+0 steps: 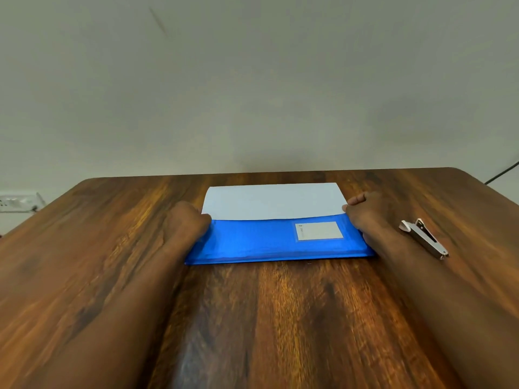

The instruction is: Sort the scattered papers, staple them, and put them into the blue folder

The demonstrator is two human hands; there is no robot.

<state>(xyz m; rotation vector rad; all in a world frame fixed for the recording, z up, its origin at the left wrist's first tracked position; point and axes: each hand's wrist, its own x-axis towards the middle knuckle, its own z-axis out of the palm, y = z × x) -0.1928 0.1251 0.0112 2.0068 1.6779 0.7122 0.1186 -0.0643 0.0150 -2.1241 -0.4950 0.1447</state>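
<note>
Stapler [424,237] right of folder [269,244]

Two bare forearms entered from about 7 and 5 o'clock, no sleeves, left hand [187,220] and right hand [365,213] ringless, unadorned.

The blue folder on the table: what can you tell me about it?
The blue folder looks like shiny plastic and lies flat on the wooden table. A pale label pocket sits near its right end. White papers stick out of its far edge, partly inside. The left hand and the right hand hold its two ends.
</note>
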